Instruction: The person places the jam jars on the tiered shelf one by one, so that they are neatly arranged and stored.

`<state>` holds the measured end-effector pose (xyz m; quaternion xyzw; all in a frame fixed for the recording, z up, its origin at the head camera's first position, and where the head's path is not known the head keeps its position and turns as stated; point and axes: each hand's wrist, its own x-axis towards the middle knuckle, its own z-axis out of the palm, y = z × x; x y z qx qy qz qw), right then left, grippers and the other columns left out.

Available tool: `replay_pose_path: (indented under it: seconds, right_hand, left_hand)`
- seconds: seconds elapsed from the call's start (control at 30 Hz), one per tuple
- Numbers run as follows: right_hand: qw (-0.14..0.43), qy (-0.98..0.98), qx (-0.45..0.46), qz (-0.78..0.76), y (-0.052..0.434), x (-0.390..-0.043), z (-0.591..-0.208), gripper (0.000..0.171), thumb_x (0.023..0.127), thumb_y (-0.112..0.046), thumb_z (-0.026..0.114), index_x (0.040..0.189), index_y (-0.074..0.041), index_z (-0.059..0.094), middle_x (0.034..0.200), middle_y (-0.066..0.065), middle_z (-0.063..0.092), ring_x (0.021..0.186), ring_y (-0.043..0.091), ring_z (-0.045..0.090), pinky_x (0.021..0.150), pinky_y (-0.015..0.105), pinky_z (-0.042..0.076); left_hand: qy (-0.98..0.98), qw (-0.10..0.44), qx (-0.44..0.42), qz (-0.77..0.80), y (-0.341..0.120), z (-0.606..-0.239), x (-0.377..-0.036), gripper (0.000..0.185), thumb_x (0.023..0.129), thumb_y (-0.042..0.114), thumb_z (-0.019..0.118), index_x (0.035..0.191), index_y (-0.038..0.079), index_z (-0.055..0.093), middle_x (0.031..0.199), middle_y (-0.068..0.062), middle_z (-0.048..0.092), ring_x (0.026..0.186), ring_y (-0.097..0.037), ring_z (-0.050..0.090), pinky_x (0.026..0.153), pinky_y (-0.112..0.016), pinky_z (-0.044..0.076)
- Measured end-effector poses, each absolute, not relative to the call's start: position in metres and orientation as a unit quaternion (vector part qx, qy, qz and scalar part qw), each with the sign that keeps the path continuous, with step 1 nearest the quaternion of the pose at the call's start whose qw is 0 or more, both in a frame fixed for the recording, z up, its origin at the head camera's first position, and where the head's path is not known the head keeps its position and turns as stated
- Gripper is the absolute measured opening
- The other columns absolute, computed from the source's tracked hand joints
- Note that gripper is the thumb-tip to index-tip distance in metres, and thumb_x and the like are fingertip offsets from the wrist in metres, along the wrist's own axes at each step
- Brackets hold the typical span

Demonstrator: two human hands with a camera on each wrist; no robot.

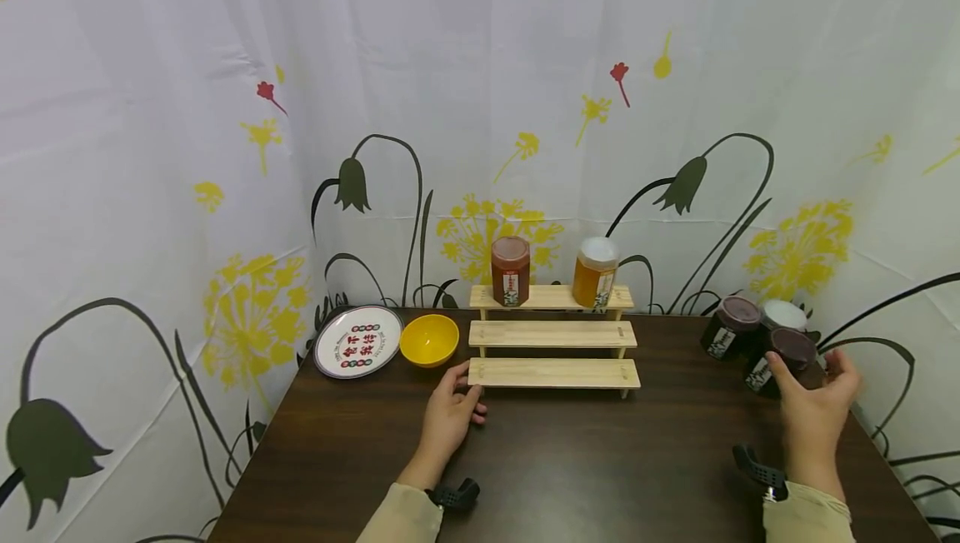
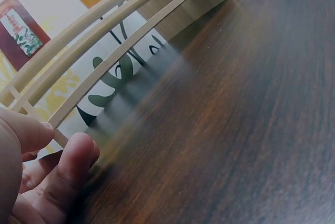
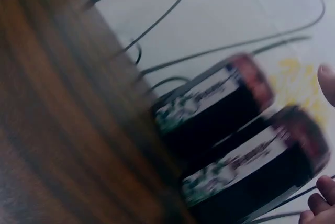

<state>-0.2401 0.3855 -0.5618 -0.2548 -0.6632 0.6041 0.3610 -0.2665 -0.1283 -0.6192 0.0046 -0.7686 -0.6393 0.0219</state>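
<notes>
Between right hand (image 1: 813, 410) fingers (image 1: 776, 370): near dark jar (image 1: 780, 360), grip unclear.

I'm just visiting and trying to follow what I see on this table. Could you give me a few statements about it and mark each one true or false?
1. Two jars stand on the top step of the wooden rack. True: a dark red jar and an amber jar.
2. The yellow bowl sits on the rack. False: it is on the table, beside the plate.
3. The left hand touches the rack's lowest step. True.
4. The right hand holds the plate. False: it reaches around the nearest dark jar.
</notes>
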Motion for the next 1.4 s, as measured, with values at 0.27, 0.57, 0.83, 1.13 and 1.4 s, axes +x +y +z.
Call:
replay_pose_path:
  seconds: [0.27, 0.57, 0.83, 1.13, 1.4]
  right_hand:
    - [0.299, -0.584, -0.260, 0.708, 0.392, -0.248, -0.588, 0.094, 0.097, -0.009, 0.082, 0.170, -0.016, 0.023, 0.172, 0.002, 0.028, 0.165, 0.016, 0.022, 0.135, 0.020, 0.022]
    - [0.309, -0.534, -0.170, 0.769, 0.396, -0.255, -0.607, 0.084, 0.092, 0.024, 0.069, 0.162, -0.012, 0.042, 0.146, -0.007, 0.055, 0.143, 0.010, 0.048, 0.118, 0.013, 0.043]
    - [0.289, -0.552, -0.184, 0.761, 0.397, -0.256, -0.609, 0.080, 0.090, 0.024, 0.071, 0.157, -0.014, 0.051, 0.132, -0.007, 0.061, 0.124, 0.006, 0.057, 0.087, 0.005, 0.056]
    - [0.231, -0.607, -0.234, 0.723, 0.399, -0.255, -0.608, 0.070, 0.092, 0.013, 0.078, 0.143, -0.026, 0.049, 0.125, -0.016, 0.058, 0.120, 0.001, 0.055, 0.082, 0.002, 0.052]
    - [0.236, -0.656, -0.260, 0.669, 0.398, -0.253, -0.607, 0.066, 0.091, 0.000, 0.086, 0.143, -0.021, 0.052, 0.124, -0.014, 0.060, 0.111, 0.000, 0.058, 0.079, 0.002, 0.051]
  left_hand:
    - [-0.764, 0.026, 0.005, -0.645, -0.129, -0.617, -0.267, 0.050, 0.108, 0.011, 0.068, 0.157, 0.012, 0.054, 0.129, -0.023, 0.068, 0.077, -0.025, 0.076, 0.063, -0.032, 0.068]
    - [-0.763, 0.029, 0.006, -0.645, -0.129, -0.618, -0.265, 0.051, 0.108, 0.009, 0.067, 0.157, 0.009, 0.053, 0.127, -0.024, 0.068, 0.075, -0.024, 0.075, 0.062, -0.033, 0.068]
    - [-0.764, 0.021, 0.019, -0.644, -0.129, -0.621, -0.265, 0.051, 0.108, 0.010, 0.068, 0.157, 0.011, 0.054, 0.126, -0.022, 0.068, 0.075, -0.023, 0.075, 0.062, -0.032, 0.068]
    - [-0.771, 0.027, 0.011, -0.637, -0.127, -0.617, -0.267, 0.050, 0.108, 0.012, 0.068, 0.156, 0.012, 0.054, 0.126, -0.021, 0.069, 0.074, -0.024, 0.075, 0.062, -0.032, 0.067]
    - [-0.770, 0.026, 0.014, -0.637, -0.125, -0.618, -0.266, 0.050, 0.108, 0.011, 0.068, 0.156, 0.010, 0.054, 0.125, -0.022, 0.069, 0.075, -0.024, 0.075, 0.062, -0.032, 0.068]
